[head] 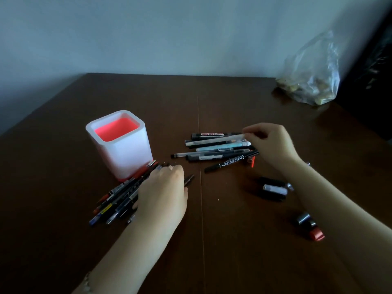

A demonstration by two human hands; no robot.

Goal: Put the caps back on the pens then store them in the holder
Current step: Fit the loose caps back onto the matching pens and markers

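Two hands work. The right hand (pixel 272 143) pinches the right end of a frosted pen (pixel 220 138) lying left-right atop a pen row (pixel 214 154). The left hand (pixel 163 194) covers a diagonal pen pile (pixel 118 198) just beside the white holder (pixel 127 153); whether it grips is unclear. Bare table (pixel 212 230) separates them, with loose caps (pixel 274 189) near the right forearm.

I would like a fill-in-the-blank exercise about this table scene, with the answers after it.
The holder is white outside and ____ inside.
The ____ hand pinches the translucent pen by its end.
The label on the black marker reads ____.
The left hand rests on the pens beside the ____.
Answers: red; right; WHITEBOARD; holder.
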